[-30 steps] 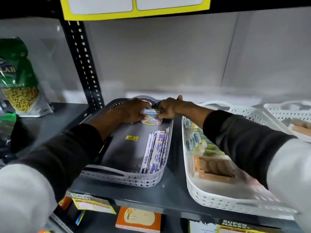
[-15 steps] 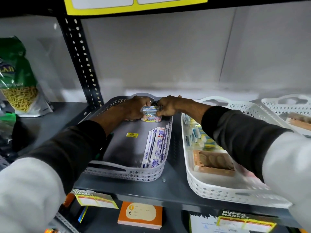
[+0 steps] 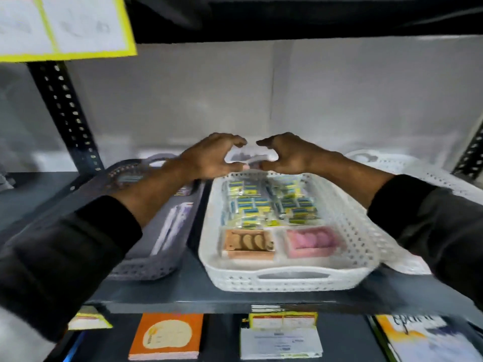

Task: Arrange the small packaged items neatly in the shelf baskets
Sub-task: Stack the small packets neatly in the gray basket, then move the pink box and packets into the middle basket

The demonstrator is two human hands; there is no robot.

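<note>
My left hand (image 3: 209, 160) and my right hand (image 3: 290, 158) meet over the far end of the white basket (image 3: 287, 276). Between their lower fingers they pinch a small stack of packets (image 3: 252, 163), blurred, white with a pink edge. The index fingers arch above it, tips apart. Inside the white basket lie several blue-and-yellow packets (image 3: 269, 205), a brown box (image 3: 248, 242) and a pink box (image 3: 311, 240). The grey basket (image 3: 146, 270) stands to the left, under my left forearm, with long white sachets (image 3: 172, 226) along its right side.
Another white basket (image 3: 407, 168) stands at the back right. A black perforated upright (image 3: 65, 113) rises at the left, under a yellow-bordered sign (image 3: 65, 24). The shelf below holds an orange booklet (image 3: 167, 335) and price labels (image 3: 282, 320).
Both hands have lifted the stack of packets out of the grey basket and carried it right, over the far end of the white basket. The view has swung right.
</note>
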